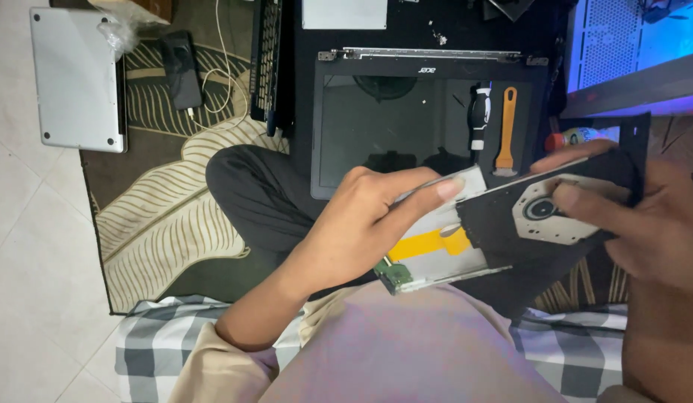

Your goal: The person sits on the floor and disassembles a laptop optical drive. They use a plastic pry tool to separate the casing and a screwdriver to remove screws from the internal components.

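- Optical drive (pixel 466 239), a slim laptop unit with its black tray slid part way out, sits centre-right in the view, held above the person's lap.
- Its metal casing shows a yellow-orange ribbon cable (pixel 428 242) and a small green circuit board (pixel 395 275) at the 7 o'clock corner.
- Left hand (pixel 361 224) grips the casing from 9 o'clock, fingers closed over its top edge.
- Right hand (pixel 645 224) pinches the tray (pixel 525 216) from 3 o'clock, thumb pressed near the round spindle hub.
- At 12 o'clock, a black laptop lid (pixel 391 127) lies on the mat, with a screwdriver (pixel 479 116) and orange pry tool (pixel 506 130) on it.
- At 10 o'clock, well apart, rests a silver laptop (pixel 76 78).
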